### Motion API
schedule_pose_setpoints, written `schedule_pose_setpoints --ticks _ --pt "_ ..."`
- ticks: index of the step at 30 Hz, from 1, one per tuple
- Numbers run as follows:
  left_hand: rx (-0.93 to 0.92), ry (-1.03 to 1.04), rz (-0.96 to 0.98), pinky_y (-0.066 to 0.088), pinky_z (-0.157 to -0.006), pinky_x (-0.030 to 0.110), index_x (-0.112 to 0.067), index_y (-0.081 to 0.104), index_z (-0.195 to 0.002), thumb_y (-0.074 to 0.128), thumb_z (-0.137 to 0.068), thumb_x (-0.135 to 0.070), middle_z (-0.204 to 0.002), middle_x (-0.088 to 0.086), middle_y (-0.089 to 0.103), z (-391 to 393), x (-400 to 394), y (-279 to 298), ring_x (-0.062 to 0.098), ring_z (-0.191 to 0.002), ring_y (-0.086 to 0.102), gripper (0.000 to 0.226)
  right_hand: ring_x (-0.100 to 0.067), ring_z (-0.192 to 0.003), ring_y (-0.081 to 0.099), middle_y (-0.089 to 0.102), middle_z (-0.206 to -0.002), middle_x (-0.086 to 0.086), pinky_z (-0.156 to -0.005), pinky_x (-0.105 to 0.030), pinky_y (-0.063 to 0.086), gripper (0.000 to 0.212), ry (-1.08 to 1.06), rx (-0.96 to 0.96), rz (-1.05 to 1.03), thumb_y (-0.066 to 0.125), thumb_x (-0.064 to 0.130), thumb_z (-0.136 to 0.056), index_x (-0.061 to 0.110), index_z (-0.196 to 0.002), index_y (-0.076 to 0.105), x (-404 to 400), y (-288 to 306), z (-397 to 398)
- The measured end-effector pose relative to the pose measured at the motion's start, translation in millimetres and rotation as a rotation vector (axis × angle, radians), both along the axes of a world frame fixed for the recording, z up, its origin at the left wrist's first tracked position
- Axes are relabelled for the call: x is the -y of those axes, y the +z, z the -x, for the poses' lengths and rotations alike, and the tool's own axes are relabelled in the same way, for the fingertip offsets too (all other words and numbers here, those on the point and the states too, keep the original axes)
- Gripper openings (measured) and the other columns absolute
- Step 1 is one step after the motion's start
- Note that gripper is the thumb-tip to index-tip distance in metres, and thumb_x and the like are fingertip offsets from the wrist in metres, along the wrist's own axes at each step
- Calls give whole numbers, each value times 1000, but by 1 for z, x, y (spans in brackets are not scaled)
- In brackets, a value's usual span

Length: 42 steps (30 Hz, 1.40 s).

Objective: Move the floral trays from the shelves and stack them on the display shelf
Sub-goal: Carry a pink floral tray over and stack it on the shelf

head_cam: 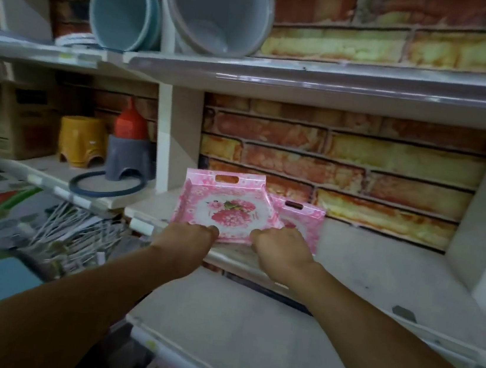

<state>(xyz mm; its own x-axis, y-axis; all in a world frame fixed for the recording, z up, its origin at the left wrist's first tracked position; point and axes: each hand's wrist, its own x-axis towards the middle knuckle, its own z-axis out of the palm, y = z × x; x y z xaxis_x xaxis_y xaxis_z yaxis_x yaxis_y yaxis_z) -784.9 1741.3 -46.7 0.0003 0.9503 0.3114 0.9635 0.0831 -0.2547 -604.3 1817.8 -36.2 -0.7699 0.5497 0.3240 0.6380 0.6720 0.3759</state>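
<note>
While both arms reached forward to the middle shelf, the scene read from left to right as follows.

Far left: a cardboard box sat on the neighbouring shelf, with a yellow stool just beside it.
Next along: a grey stool carried a red funnel-shaped item, and a dark blue ring lay flat in front.
Upper left: a blue basin and a grey basin stood tilted on the top shelf.
Left hand: fingers curled over the near edge of the large floral tray, gripping it.
Large floral tray: pink, tipped up toward the brick-patterned back wall, its near edge at the front of the display shelf.
Right hand: fingers curled on the same tray's near right edge, gripping it.
Small floral tray: upright just behind and right of the large one, partly hidden by it.
</note>
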Motion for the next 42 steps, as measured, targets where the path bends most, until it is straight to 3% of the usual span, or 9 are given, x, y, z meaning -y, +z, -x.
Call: schedule_pose_setpoints --ticks 6,14,24,30,34,38,42 --pt "-23 -105 5 51 -77 35 -20 49 -118 43 -97 -16 -108 6 66 -2 -83 -11 26 -92 65 22 -31 -84 64 68 -97 -11 -65 -31 35 19 -116 -19 13 52 2 -84 11 -99 57 -58 -10 -12" --pt "-81 -282 34 46 -70 32 -17 48 -121 45 -97 -16 -108 5 67 -3 -162 -25 27 -91 66 25 -30 -85 64 67 -98 -11 -68 -30 34 25 -245 -32 39 48 -1 -83 10 -103 59 -104 -22 -22" --pt "-99 -434 92 42 -68 31 -17 48 -126 45 -95 -10 -109 6 66 18 -233 -43 28 -92 65 32 -30 -85 64 68 -99 -10 -74 -31 43 24 -450 -29 123 49 7 -88 12 -108 59 -142 -43 0" --pt "-48 -519 163 40 -62 30 -16 48 -125 44 -94 -11 -100 5 67 30 -257 -53 27 -83 64 31 -29 -84 64 68 -99 -9 -67 -29 36 26 -517 -27 149 47 8 -88 12 -111 58 -153 -54 10" --pt "3 -578 237 43 -65 32 -10 50 -117 35 -100 -29 -99 10 65 25 -264 -53 27 -80 59 30 -30 -87 63 67 -104 -10 -71 -29 42 24 -512 -46 260 43 17 -96 11 -115 56 -162 -59 6" --pt "117 -593 284 47 -75 30 -15 52 -118 35 -97 -52 -107 5 66 24 -268 -64 23 -91 62 45 -27 -102 59 66 -112 -10 -82 -25 40 46 -469 -172 500 35 48 -101 12 -117 60 -164 -63 7" --pt "101 -602 273 49 -84 31 -15 51 -122 32 -92 -63 -114 5 65 28 -271 -80 23 -100 61 60 -25 -110 55 63 -121 -10 -89 -19 36 45 -429 -234 511 40 45 -100 12 -125 58 -164 -71 11"
